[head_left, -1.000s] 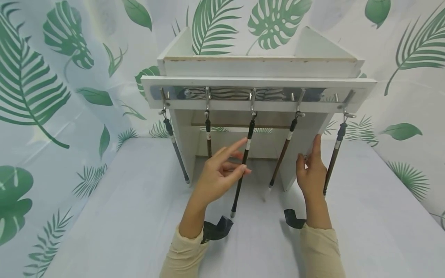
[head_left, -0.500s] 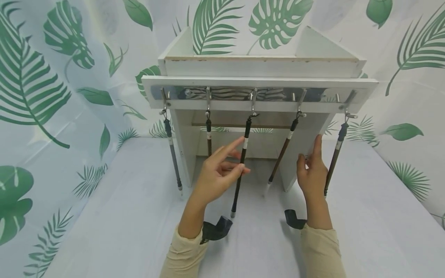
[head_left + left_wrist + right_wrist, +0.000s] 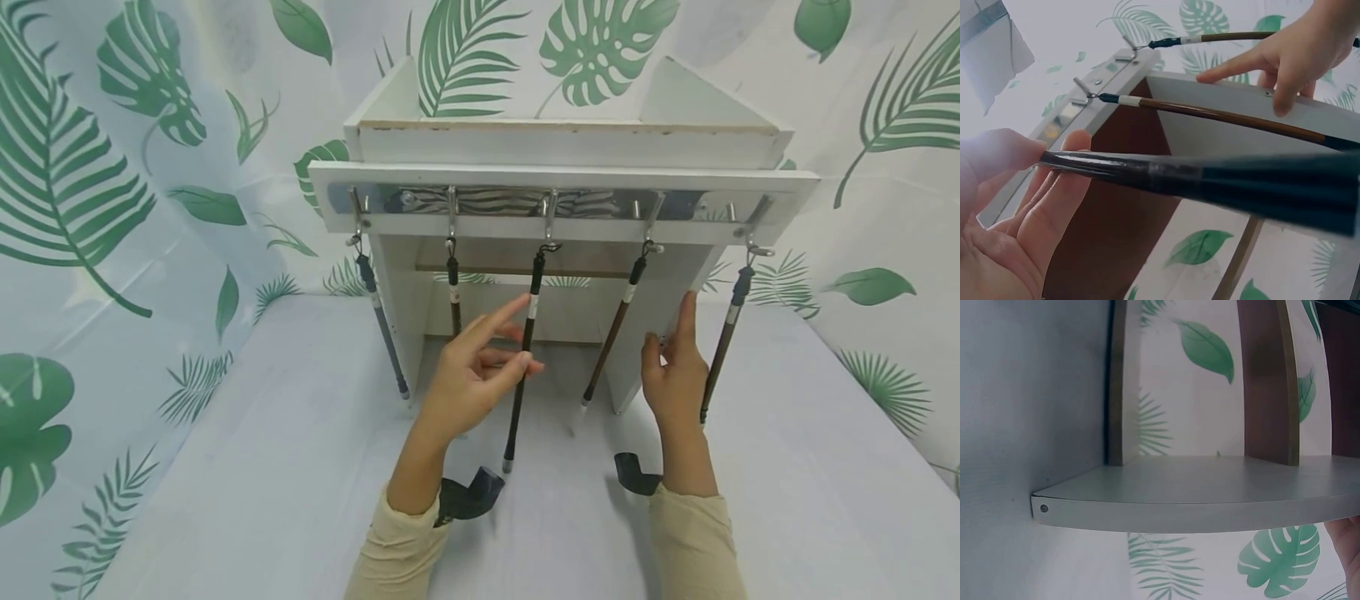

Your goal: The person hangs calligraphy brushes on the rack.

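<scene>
My left hand [image 3: 468,379] pinches the middle calligraphy brush [image 3: 517,408] by its dark handle, thumb in front and fingers behind, the index finger stretched along it. That brush hangs by its cord loop at the middle hook [image 3: 551,229]. In the left wrist view the brush [image 3: 1135,174] runs between thumb and fingertips, its thick dark part nearest the camera. My right hand [image 3: 672,379] holds the front edge of the white rack's right side panel [image 3: 663,292], index finger straight along it, thumb on the inner side. In the right wrist view only a sliver of that hand [image 3: 1346,547] shows under the panel.
Other brushes hang from the metal hook rail [image 3: 502,202]: a left one [image 3: 386,333], a brown one [image 3: 615,333] and a far-right one [image 3: 723,350] beside my right hand. Black curved pieces [image 3: 480,492] sit at the wrists. A white cloth [image 3: 262,467] covers the table.
The top of the middle brush has shifted slightly left at its hook. The far-left brush sways, its tip going left and then back right. Both hands stay in place.
</scene>
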Action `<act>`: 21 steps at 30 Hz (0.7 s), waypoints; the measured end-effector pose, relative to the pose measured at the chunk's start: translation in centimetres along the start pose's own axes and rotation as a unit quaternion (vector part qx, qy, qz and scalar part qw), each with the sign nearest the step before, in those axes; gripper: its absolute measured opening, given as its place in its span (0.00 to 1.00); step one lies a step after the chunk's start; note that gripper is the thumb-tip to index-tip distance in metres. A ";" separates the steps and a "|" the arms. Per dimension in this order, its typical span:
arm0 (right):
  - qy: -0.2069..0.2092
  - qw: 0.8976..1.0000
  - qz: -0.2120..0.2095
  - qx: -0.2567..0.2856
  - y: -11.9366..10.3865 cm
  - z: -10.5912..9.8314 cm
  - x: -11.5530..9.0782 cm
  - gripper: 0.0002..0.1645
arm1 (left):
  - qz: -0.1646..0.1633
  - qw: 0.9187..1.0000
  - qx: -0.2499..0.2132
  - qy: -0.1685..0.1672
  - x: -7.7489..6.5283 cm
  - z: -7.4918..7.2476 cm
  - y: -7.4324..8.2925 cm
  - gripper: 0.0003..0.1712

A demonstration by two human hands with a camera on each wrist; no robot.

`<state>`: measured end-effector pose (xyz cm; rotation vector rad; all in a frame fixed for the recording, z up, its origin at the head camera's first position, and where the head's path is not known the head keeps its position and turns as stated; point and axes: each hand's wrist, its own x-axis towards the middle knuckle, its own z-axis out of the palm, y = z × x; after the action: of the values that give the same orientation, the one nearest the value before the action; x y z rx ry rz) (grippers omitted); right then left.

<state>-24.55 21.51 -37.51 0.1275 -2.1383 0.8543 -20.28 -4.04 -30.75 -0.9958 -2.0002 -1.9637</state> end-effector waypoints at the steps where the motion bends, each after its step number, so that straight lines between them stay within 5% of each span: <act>1: 0.000 1.000 -0.001 0.000 0.0 0.0 0.0 0.42 | 0.000 1.000 0.001 0.001 0.0 0.0 0.0 0.32; 21: 0.000 1.000 0.004 0.010 -0.2 0.0 0.0 0.40 | 0.019 1.000 0.001 0.008 0.2 0.8 0.0 0.30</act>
<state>-24.47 21.35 -37.37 0.1287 -2.1312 0.8804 -20.13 -3.20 -30.73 -1.0056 -1.9605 -1.9433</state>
